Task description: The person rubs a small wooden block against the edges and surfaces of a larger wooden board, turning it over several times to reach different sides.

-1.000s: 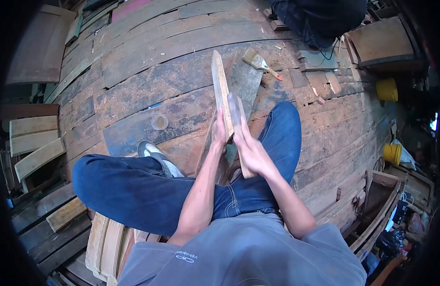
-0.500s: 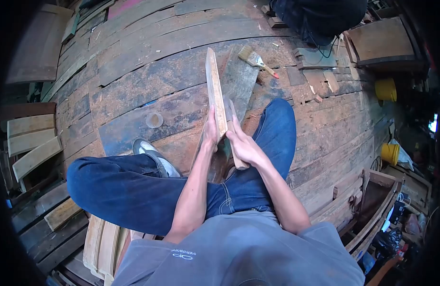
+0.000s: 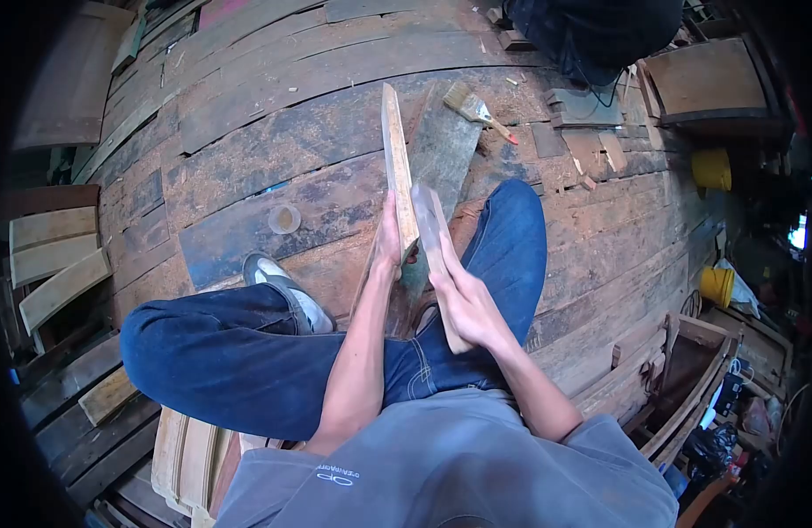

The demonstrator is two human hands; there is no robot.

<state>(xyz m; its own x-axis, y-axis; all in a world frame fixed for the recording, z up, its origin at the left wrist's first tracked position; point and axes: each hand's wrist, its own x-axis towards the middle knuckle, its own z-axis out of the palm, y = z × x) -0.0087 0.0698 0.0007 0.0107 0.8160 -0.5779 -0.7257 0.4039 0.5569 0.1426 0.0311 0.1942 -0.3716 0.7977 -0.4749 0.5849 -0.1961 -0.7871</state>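
My left hand (image 3: 388, 239) is wrapped round the lower end of a pale wooden strip (image 3: 398, 158), which points away from me with its long narrow edge turned up. In my right hand (image 3: 468, 305) is a long flat wooden block (image 3: 433, 224) with a greyish face, gripped along its lower half. The block's upper end leans close to the right side of the strip, and its lower end sticks out under my palm near my thigh. Beneath both hands a worn board (image 3: 443, 145) lies on the floor between my legs.
A paintbrush (image 3: 476, 110) rests on the board's far end. Sawdust covers the plank floor (image 3: 274, 150), where a small round lid-like disc (image 3: 284, 219) lies. Curved wooden pieces (image 3: 58, 238) are at left, a wooden crate (image 3: 687, 378) at right, yellow buckets (image 3: 712, 169) beyond.
My right hand has moved down toward me and slightly right. The block has swung away from the strip's edge, showing more of its greyish face. My left hand and the strip stay nearly still.
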